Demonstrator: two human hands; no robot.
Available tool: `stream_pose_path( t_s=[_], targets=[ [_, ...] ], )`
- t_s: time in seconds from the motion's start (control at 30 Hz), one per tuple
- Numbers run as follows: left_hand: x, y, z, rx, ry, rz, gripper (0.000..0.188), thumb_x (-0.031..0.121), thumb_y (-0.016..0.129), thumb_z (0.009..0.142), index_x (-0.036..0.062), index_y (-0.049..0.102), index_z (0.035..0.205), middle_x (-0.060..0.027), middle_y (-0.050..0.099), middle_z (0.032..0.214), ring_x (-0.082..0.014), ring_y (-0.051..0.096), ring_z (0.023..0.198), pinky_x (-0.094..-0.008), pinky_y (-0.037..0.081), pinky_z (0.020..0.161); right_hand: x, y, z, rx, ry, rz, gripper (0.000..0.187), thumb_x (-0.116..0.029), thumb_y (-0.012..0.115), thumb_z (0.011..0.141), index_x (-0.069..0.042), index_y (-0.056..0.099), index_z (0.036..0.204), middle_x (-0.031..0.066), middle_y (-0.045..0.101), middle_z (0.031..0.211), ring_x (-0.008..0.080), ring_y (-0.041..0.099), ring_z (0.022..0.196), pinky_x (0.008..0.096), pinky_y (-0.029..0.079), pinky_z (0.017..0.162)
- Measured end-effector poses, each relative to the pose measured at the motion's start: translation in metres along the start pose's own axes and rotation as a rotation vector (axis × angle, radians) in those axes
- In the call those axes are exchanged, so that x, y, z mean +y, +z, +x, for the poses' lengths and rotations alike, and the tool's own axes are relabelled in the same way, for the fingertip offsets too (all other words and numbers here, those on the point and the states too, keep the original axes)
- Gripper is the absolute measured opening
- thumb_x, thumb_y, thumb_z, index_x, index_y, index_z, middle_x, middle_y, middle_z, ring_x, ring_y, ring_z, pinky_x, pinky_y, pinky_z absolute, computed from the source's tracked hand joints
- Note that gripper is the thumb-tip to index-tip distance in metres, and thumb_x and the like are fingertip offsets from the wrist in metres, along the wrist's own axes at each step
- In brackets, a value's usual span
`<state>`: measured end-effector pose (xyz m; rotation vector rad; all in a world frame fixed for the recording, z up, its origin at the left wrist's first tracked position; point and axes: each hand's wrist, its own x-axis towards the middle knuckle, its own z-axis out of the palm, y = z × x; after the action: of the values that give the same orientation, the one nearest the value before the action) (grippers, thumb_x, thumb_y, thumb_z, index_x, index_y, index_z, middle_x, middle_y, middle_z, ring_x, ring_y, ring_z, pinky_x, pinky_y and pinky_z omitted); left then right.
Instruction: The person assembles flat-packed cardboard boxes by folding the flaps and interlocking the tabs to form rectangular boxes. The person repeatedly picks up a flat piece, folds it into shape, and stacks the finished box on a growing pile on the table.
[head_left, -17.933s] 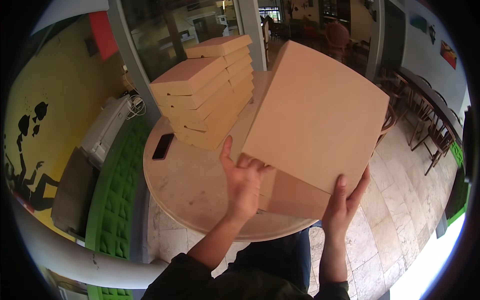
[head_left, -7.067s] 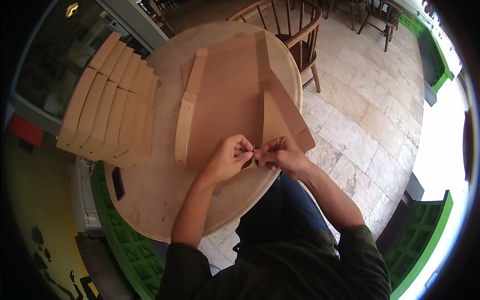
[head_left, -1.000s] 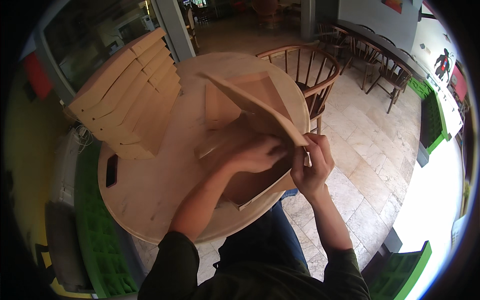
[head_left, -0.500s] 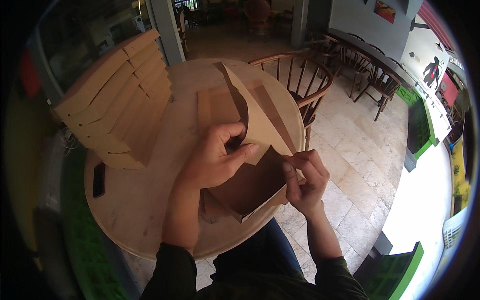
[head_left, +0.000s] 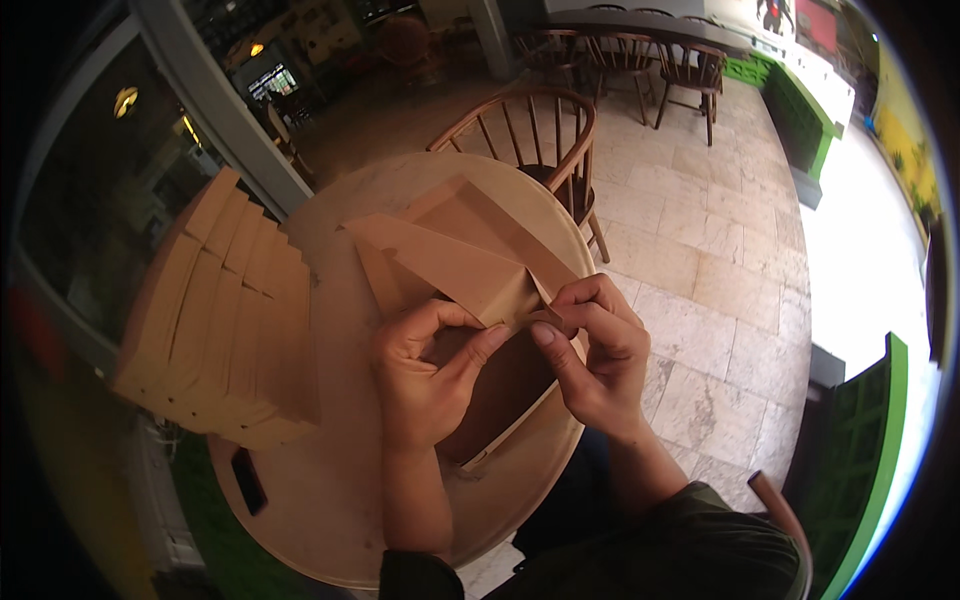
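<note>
Item: brown cardboard box (head_left: 470, 270), flat type, partly folded, lying on the near right part of a round wooden worktop (head_left: 340, 480). One panel stands raised and tilted over the dark open interior; a corner flap sits at the near edge of that panel.

Left hand (head_left: 425, 375): closed on the box's raised panel from the left, fingers curled over its edge, thumb stretched toward the corner flap.

Right hand (head_left: 595, 355): closed in a pinch on the corner flap, fingertips just beside the left thumb. Both forearms enter from the lower edge, in dark green sleeves.

Stack of finished flat cardboard boxes (head_left: 225, 320): on the left part of the worktop, near the box in hand but apart from it, fanned in a stepped pile.

Black phone (head_left: 248, 480): flat on the worktop, just below the stack.

Wooden spindle-back chair (head_left: 530, 135): beyond the worktop's far edge, on a stone-tiled floor (head_left: 720, 300).
</note>
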<state>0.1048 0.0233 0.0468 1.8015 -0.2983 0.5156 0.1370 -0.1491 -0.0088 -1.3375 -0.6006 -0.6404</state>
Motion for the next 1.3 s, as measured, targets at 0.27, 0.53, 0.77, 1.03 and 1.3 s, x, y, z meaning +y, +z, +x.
stream_pose_path(
  t_s=[0.27, 0.53, 0.77, 1.03, 1.3],
  targets=[
    [-0.008, -0.008, -0.003, -0.074, -0.048, -0.178, 0.014, -0.004, 0.083, 0.090, -0.0040, 0.069, 0.090, -0.0056, 0.075, 0.091, -0.0077, 0.066, 0.084, -0.0228, 0.052, 0.078, -0.002, 0.016, -0.016, 0.098, 0.015, -0.001, 0.012, 0.003, 0.081, 0.086, 0.001, 0.075, 0.097, 0.0074, 0.065, 0.099, 0.0130, 0.060, 0.075, 0.0257, 0.048, 0.064],
    [-0.013, -0.015, -0.003, -0.123, 0.047, -0.187, 0.017, -0.003, 0.085, 0.089, -0.0042, 0.068, 0.090, -0.0054, 0.073, 0.091, -0.0076, 0.063, 0.084, -0.0233, 0.050, 0.077, -0.008, 0.023, -0.021, 0.123, 0.010, 0.044, 0.011, 0.002, 0.080, 0.087, 0.001, 0.075, 0.097, 0.0075, 0.065, 0.101, 0.0123, 0.059, 0.076, 0.0254, 0.047, 0.063],
    [-0.014, -0.016, -0.003, -0.127, 0.040, -0.183, 0.018, -0.003, 0.085, 0.089, -0.0033, 0.067, 0.086, -0.0033, 0.071, 0.092, -0.0086, 0.063, 0.086, -0.0244, 0.051, 0.077, -0.011, 0.025, -0.022, 0.138, -0.009, 0.013, 0.011, 0.002, 0.080, 0.087, 0.000, 0.076, 0.097, 0.0084, 0.066, 0.100, 0.0123, 0.059, 0.073, 0.0253, 0.047, 0.061],
    [-0.018, 0.019, -0.004, 0.092, 0.326, 0.061, 0.018, -0.003, 0.085, 0.084, -0.0032, 0.068, 0.085, -0.0071, 0.069, 0.090, -0.0166, 0.067, 0.082, -0.0277, 0.050, 0.072, -0.019, 0.024, -0.025, 0.200, 0.000, -0.066, 0.010, 0.004, 0.079, 0.090, 0.002, 0.077, 0.099, 0.0073, 0.062, 0.101, 0.0097, 0.058, 0.080, 0.0229, 0.047, 0.069],
    [-0.022, 0.016, -0.004, 0.069, 0.223, -0.075, 0.020, 0.005, 0.087, 0.087, -0.0024, 0.068, 0.086, -0.0055, 0.068, 0.087, -0.0125, 0.065, 0.081, -0.0252, 0.050, 0.070, -0.015, 0.023, -0.022, 0.195, -0.026, -0.100, 0.011, 0.005, 0.078, 0.090, 0.002, 0.077, 0.100, 0.0086, 0.064, 0.100, 0.0098, 0.058, 0.078, 0.0231, 0.047, 0.068]
  ],
)
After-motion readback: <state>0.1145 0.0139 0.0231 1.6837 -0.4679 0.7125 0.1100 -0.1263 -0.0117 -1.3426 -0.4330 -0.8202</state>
